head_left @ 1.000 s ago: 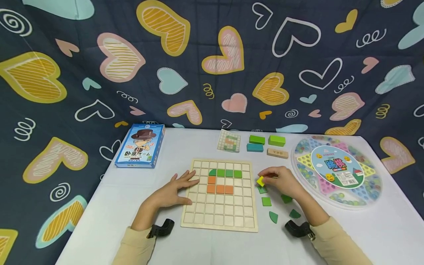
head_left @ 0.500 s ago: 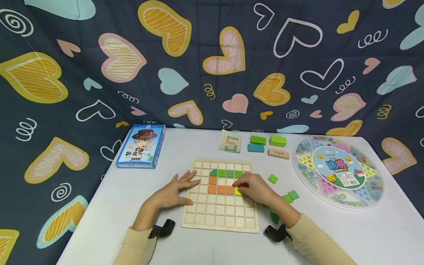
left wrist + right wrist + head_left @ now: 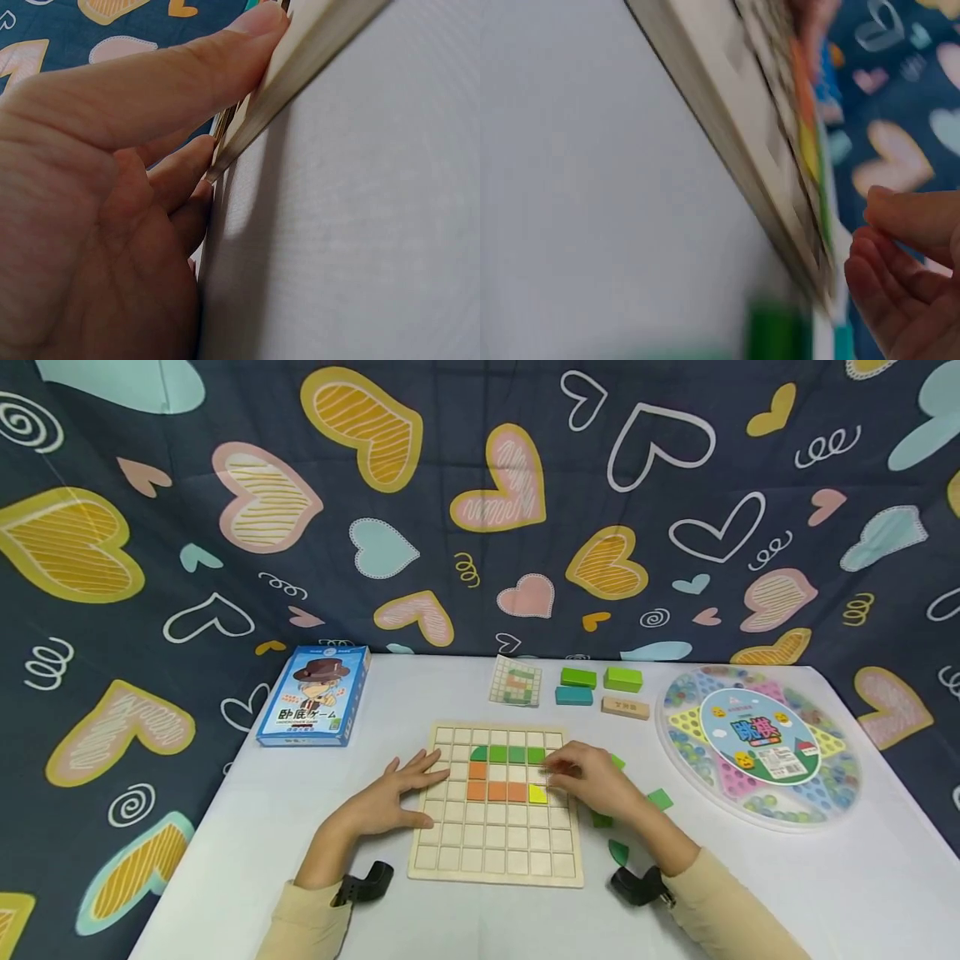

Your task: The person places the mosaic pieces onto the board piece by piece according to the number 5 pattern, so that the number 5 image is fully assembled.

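A wooden grid board (image 3: 495, 860) lies on the table with coloured tiles in its cells. My left hand (image 3: 382, 797) rests at the board's left edge, fingers spread over the rim; the left wrist view shows the thumb (image 3: 187, 82) against that edge. A yellow tile (image 3: 537, 793) sits at the right end of a row of orange tiles (image 3: 497, 791). A row of green tiles (image 3: 517, 754) lies above. My right hand (image 3: 596, 781) hovers over the board's right edge, its fingers loosely bent. Nothing shows between its fingertips in the right wrist view.
Loose green tiles (image 3: 618, 852) lie right of the board, some partly hidden by my right hand. Behind are a pattern card (image 3: 516, 681), several blocks (image 3: 622, 679) and a round marble game (image 3: 757, 747). A blue box (image 3: 315, 696) stands back left.
My right hand carried the yellow tile from beside the board to a cell right of the orange row, let it go, and drew back slightly to the right. My left hand stayed put.
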`<state>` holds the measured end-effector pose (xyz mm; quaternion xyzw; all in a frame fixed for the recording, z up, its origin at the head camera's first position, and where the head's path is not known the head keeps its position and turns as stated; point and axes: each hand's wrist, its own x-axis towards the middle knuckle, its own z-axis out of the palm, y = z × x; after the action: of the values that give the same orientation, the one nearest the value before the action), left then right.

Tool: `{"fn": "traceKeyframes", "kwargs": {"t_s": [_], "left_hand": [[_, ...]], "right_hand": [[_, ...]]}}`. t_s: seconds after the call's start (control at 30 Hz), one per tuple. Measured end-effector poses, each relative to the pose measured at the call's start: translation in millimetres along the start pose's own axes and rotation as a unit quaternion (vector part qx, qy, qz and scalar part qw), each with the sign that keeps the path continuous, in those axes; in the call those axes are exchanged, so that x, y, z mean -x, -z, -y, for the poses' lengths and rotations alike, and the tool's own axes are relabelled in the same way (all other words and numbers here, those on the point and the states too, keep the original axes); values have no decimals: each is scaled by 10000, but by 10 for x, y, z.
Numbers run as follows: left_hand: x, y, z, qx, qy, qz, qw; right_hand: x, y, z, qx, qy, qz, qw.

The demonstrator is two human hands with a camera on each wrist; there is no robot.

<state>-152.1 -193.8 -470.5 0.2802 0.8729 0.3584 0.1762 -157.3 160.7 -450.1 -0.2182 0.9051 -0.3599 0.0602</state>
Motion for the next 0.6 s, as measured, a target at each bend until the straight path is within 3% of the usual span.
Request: {"fn": "traceKeyframes", "kwargs": {"t_s": [0.13,0.33,0.47,0.6], "left_hand": [[17,13,-8,-31,3,9,10000],[2,22,-5,-55,-5,-20,10000],[-1,15,-3,-16,15,1,10000],[6,3,-2,8,11,-3,10000]], "right_hand": [[130,289,-229,458,-238,-264,9983],[261,472,-502,1182,-280,119,9925],[317,429,-448,1545,-234,-106,9877],[382,276,-198,1508,-18,-412,9877]]}}
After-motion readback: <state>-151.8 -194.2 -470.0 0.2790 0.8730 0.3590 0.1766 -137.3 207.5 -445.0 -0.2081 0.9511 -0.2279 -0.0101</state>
